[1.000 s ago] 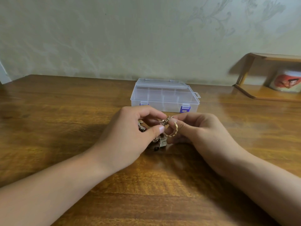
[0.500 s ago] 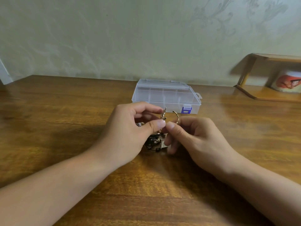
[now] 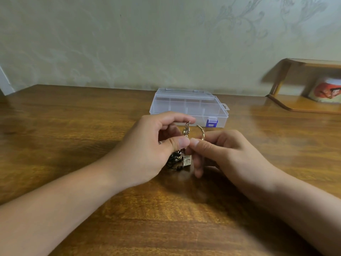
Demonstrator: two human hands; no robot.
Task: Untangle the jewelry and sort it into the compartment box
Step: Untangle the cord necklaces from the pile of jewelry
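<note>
A tangle of jewelry, dark chain with a small square gold pendant, hangs between my hands just above the wooden table. My left hand pinches a gold clasp piece between thumb and forefinger. My right hand pinches a curved gold ring piece that sticks up above its fingers. The two thumbs nearly touch. Behind the hands stands the clear plastic compartment box, lid shut, with a blue latch on its front.
A low wooden shelf stands at the far right with a white tin bearing a red picture on it. A pale patterned wall runs along the table's back edge.
Both hands have lifted the tangle slightly and moved closer to the box. The gold ring piece has turned from hanging between the fingers to standing up above my right hand.
</note>
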